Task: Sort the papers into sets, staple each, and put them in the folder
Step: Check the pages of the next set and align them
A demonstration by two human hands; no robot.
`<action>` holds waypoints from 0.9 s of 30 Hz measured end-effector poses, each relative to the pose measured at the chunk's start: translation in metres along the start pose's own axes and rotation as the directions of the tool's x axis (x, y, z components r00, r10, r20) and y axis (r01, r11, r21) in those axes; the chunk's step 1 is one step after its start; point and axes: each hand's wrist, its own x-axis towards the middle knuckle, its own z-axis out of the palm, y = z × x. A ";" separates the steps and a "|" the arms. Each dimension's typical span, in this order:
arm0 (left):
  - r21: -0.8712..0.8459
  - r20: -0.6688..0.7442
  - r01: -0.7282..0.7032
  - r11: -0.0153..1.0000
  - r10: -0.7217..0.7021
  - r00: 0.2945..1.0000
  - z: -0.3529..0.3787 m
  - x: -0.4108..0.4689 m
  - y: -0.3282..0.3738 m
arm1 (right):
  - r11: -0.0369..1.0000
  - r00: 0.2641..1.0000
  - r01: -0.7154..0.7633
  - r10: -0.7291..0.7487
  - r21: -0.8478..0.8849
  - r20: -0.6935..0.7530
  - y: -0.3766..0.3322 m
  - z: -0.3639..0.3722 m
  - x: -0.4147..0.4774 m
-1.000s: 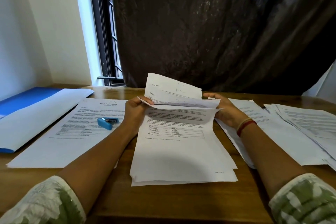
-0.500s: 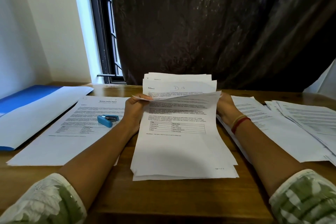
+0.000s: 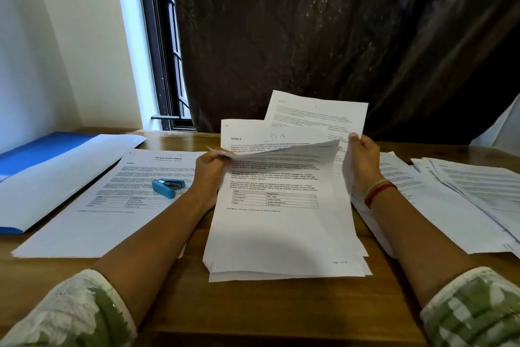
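Observation:
A stack of printed papers (image 3: 281,234) lies in front of me on the wooden table (image 3: 281,313), its far end lifted. My left hand (image 3: 209,169) pinches the top left corner of folded-over sheets. My right hand (image 3: 361,161) grips the right edge of the raised pages, and one sheet (image 3: 318,113) stands up behind them. A small blue stapler (image 3: 168,187) rests on another printed set (image 3: 112,206) to the left. The blue folder (image 3: 33,155) lies open at the far left with white sheets on it.
Several loose papers (image 3: 464,200) are spread over the right side of the table. A dark curtain (image 3: 337,37) hangs behind the table, with a window (image 3: 160,51) at its left. A white wall runs along the left.
The pages lifted higher. My right hand moved up and right to their right edge, and one sheet now stands clear behind the rest. My left hand stayed at the left corner.

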 end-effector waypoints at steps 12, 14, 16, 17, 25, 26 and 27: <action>-0.010 -0.014 0.065 0.998 -0.065 0.998 0.001 -0.002 0.003 | 0.891 0.955 -0.005 0.139 -0.453 0.262 -0.008 -0.015 0.017; -0.013 -0.009 0.056 0.998 -0.056 0.998 0.001 -0.004 0.004 | 0.907 0.993 0.079 -0.035 -0.414 0.113 -0.022 -0.014 0.017; -0.012 -0.004 0.058 0.998 -0.058 0.998 0.000 -0.004 0.004 | 0.866 0.975 0.194 -0.223 -0.460 -0.010 -0.045 -0.010 0.017; -0.011 -0.002 0.056 0.998 -0.056 0.998 0.000 -0.004 0.003 | 0.839 0.945 0.266 -0.325 -0.476 -0.045 -0.059 -0.007 0.014; 0.070 0.009 0.034 0.997 -0.034 0.999 -0.003 -0.002 0.001 | 0.754 0.685 0.585 -0.656 -0.298 -0.317 -0.169 0.018 0.026; 0.075 0.009 0.040 0.996 -0.041 0.999 -0.003 -0.001 0.001 | 0.780 0.700 0.589 -0.623 -0.210 -0.349 -0.177 0.019 0.030; 0.082 0.007 0.049 0.995 -0.050 0.999 -0.003 -0.001 0.001 | 0.805 0.724 0.580 -0.579 -0.122 -0.375 -0.182 0.020 0.033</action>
